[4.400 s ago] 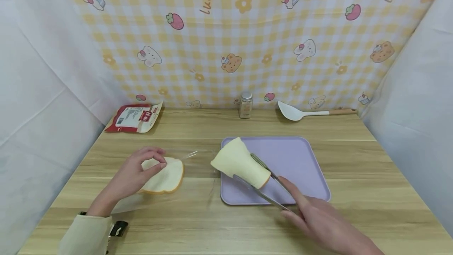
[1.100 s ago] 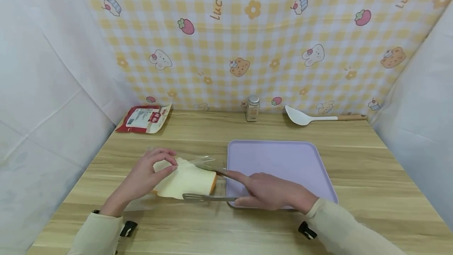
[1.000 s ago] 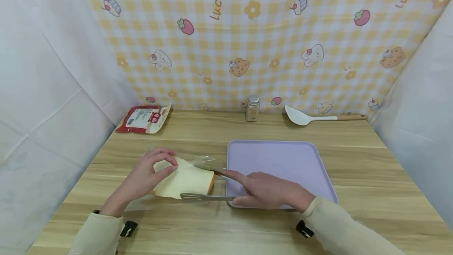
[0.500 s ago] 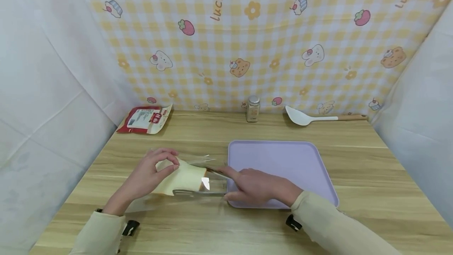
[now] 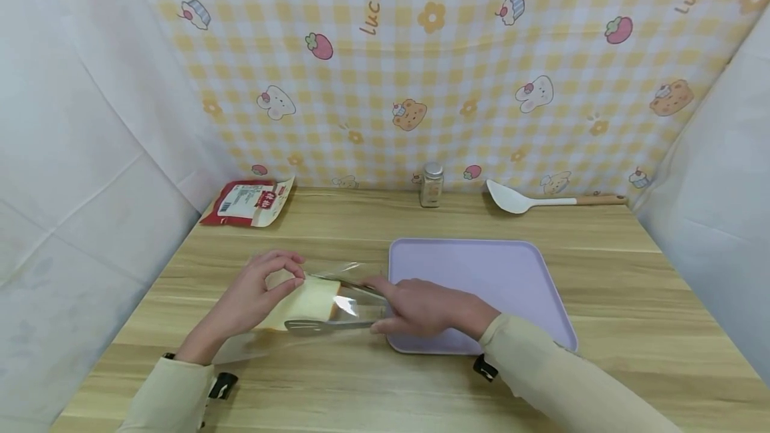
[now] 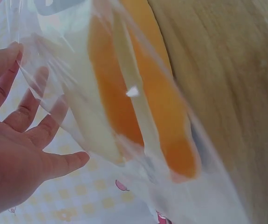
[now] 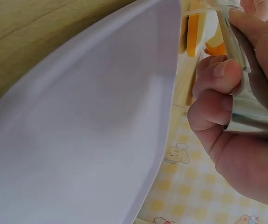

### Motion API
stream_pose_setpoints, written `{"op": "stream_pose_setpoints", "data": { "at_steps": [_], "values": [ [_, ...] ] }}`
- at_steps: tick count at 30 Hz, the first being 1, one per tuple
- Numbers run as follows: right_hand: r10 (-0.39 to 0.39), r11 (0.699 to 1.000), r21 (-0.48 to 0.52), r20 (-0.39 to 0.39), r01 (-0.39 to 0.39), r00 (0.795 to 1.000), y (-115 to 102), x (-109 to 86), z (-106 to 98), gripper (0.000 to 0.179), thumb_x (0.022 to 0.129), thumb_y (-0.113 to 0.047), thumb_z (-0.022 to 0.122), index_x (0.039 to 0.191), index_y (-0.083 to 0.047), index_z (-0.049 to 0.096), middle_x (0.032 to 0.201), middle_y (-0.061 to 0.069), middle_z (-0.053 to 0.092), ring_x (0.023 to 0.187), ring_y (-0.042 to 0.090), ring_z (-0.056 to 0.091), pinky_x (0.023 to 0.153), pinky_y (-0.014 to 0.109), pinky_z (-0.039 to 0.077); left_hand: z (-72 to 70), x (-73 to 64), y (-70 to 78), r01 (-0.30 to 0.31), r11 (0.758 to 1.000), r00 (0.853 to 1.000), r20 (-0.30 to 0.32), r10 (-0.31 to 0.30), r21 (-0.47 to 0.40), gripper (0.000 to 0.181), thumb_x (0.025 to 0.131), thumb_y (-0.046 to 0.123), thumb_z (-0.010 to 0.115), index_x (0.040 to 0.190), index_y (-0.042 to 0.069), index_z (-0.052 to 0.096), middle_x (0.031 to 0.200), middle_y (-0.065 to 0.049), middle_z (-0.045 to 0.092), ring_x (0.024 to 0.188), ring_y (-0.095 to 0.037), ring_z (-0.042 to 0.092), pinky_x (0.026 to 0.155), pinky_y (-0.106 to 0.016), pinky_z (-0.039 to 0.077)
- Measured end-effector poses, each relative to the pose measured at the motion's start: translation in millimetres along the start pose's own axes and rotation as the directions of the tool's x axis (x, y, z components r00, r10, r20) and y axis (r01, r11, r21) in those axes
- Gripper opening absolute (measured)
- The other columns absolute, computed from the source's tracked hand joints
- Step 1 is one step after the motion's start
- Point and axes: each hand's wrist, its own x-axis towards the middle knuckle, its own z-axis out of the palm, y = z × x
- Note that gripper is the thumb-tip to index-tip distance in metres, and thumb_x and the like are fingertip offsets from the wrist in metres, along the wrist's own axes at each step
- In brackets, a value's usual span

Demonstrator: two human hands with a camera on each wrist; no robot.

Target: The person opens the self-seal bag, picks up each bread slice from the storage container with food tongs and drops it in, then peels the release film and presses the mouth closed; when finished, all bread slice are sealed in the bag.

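My left hand (image 5: 259, 296) pinches the mouth edge of a clear plastic bag (image 5: 363, 313) between thumb and index finger, its other fingers spread in the left wrist view. My right hand (image 5: 421, 309) grips metal tongs (image 5: 331, 326), whose arms straddle a bread slice (image 5: 315, 294). This slice is bowed upward and lies mostly within the bag, partly behind my left hand. Two brown-orange crusts show through the plastic in the left wrist view, the upper slice (image 6: 78, 102) above another slice (image 6: 154, 102). In the right wrist view, my fingers are curled round the tongs' handle (image 7: 252, 116).
A lilac tray (image 5: 481, 279) lies under and beyond my right hand. Along the back stand a red-and-white food packet (image 5: 246, 202), a small glass shaker (image 5: 431, 186) and a white spatula with a wooden handle (image 5: 517, 200). White cloth hangs at both sides.
The tongs first lifted the slice over the tray, then carried it left to the bag. Over the last second, my right hand slid it farther left into the bag. The left hand held nearly still.
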Motion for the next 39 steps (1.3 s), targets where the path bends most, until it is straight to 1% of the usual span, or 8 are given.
{"op": "stream_pose_setpoints", "data": {
  "at_steps": [4,10,14,22,24,29,34,39],
  "values": [
    [-0.005,1.000,0.025,0.012,0.005,1.000,-0.2,4.7,-0.7,0.072,0.106,-0.046,0.062,0.163,-0.019,0.026,0.061,-0.009,0.055,0.053,0.004,0.051,0.063,0.023,0.047,-0.1,-0.2,-0.2,0.000,1.000,1.000,0.000,0.000,-0.004,0.017,0.096,0.003,0.074,0.094,0.020,0.071,0.125,-0.012,0.071,0.124,-0.040,0.059,0.104,-0.062,0.040],
    [-0.021,0.999,0.031,0.012,0.020,1.000,0.0,11.7,-0.2,0.073,0.106,-0.047,0.063,0.163,-0.020,0.026,0.063,-0.010,0.059,0.057,0.003,0.056,0.066,0.023,0.049,-0.2,-0.2,0.1,-0.010,1.000,1.000,0.001,0.010,-0.004,0.015,0.097,0.003,0.074,0.096,0.018,0.071,0.125,-0.011,0.071,0.123,-0.037,0.061,0.105,-0.060,0.039],
    [-0.021,0.999,0.038,0.005,0.021,1.000,-1.0,15.8,-0.5,0.073,0.104,-0.047,0.065,0.162,-0.023,0.027,0.066,-0.009,0.061,0.058,0.004,0.057,0.064,0.024,0.048,-0.9,-0.4,0.6,0.002,1.000,1.000,0.004,-0.002,-0.005,0.014,0.098,0.005,0.074,0.096,0.018,0.071,0.126,-0.009,0.071,0.124,-0.037,0.059,0.104,-0.061,0.040],
    [0.008,1.000,-0.001,0.012,-0.008,1.000,-1.3,24.0,-1.5,0.078,0.104,-0.051,0.063,0.164,-0.021,0.025,0.073,-0.006,0.059,0.064,0.005,0.056,0.069,0.026,0.049,-1.4,-1.1,1.0,0.018,1.000,1.000,0.014,-0.017,-0.022,0.016,0.098,0.004,0.073,0.096,0.020,0.070,0.127,-0.010,0.070,0.123,-0.037,0.062,0.106,-0.064,0.042],
    [0.010,1.000,0.000,0.014,-0.010,1.000,-1.5,25.1,-2.0,0.078,0.104,-0.051,0.064,0.165,-0.021,0.025,0.073,-0.006,0.059,0.063,0.005,0.055,0.068,0.026,0.049,-1.3,-1.3,1.1,0.014,1.000,1.000,0.015,-0.014,-0.023,0.015,0.098,0.004,0.073,0.096,0.019,0.070,0.127,-0.010,0.070,0.123,-0.036,0.062,0.105,-0.065,0.045],
    [0.004,1.000,0.012,0.016,-0.004,1.000,0.3,28.6,-1.3,0.079,0.103,-0.050,0.065,0.164,-0.020,0.025,0.071,-0.007,0.058,0.060,0.005,0.054,0.065,0.025,0.048,-0.7,-1.1,1.1,0.001,1.000,1.000,0.010,-0.001,-0.016,0.016,0.098,0.004,0.073,0.096,0.019,0.070,0.126,-0.010,0.071,0.122,-0.036,0.063,0.105,-0.064,0.044],
    [-0.008,1.000,0.023,0.017,0.008,1.000,0.5,32.1,-0.7,0.077,0.104,-0.051,0.064,0.163,-0.021,0.025,0.071,-0.007,0.058,0.060,0.005,0.054,0.065,0.025,0.047,-0.7,-1.3,1.3,0.007,1.000,1.000,0.012,-0.007,-0.019,0.016,0.098,0.004,0.073,0.096,0.020,0.070,0.126,-0.009,0.071,0.123,-0.036,0.060,0.103,-0.063,0.044],
    [-0.024,0.999,0.034,0.010,0.024,1.000,-2.3,35.4,-1.3,0.074,0.104,-0.051,0.065,0.161,-0.022,0.027,0.067,-0.007,0.057,0.056,0.006,0.054,0.060,0.024,0.048,0.2,-1.1,0.9,0.003,1.000,1.000,0.009,-0.002,-0.031,0.015,0.098,0.004,0.073,0.096,0.019,0.071,0.126,-0.009,0.071,0.122,-0.036,0.062,0.103,-0.063,0.046]
  ]
}}
